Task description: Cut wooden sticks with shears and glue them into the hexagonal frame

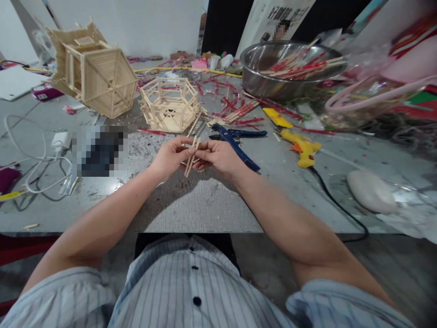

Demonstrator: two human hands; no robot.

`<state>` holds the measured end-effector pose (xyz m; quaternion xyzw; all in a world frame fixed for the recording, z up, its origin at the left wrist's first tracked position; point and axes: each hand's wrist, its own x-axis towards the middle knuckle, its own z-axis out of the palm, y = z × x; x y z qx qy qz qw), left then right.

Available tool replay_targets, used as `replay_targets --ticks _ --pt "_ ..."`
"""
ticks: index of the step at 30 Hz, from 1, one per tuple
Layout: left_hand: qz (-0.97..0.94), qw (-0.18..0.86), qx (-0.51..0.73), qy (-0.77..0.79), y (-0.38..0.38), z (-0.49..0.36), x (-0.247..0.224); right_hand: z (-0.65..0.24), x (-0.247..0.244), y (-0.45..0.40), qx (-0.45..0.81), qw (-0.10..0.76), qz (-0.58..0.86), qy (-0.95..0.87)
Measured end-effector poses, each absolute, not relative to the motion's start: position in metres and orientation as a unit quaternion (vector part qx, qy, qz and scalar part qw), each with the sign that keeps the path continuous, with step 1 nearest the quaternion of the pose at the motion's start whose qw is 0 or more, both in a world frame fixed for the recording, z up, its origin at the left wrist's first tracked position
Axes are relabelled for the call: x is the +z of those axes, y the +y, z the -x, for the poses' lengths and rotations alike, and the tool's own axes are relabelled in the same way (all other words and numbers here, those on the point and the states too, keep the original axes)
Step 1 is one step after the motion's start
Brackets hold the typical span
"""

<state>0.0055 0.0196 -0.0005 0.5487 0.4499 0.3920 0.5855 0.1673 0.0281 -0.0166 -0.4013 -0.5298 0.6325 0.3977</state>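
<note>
My left hand (173, 157) and my right hand (215, 157) meet above the middle of the grey table. Between their fingertips are thin wooden sticks (189, 167), held slanted and close together, and both hands pinch them. Just beyond my fingers stands an open hexagonal frame of sticks (170, 105). Blue-handled cutters (235, 139) lie right behind and beside my right hand. Farther right rests a yellow glue gun (303, 146) with a black cord.
A larger stick model (102, 77) stands at the back left. In front of it lie a blurred dark object (100, 152) and white cables. A steel basin (293, 68) holds red-wrapped sticks. Red scraps litter the table's back; a white mouse-shaped object (371, 191) is at right.
</note>
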Motion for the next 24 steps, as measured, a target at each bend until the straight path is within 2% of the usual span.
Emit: replay_targets --ticks 24 --pt "-0.527 0.617 0.369 0.452 0.0169 -0.0092 0.0008 -0.1671 -0.0138 0.0277 0.658 0.409 0.39 -0.499"
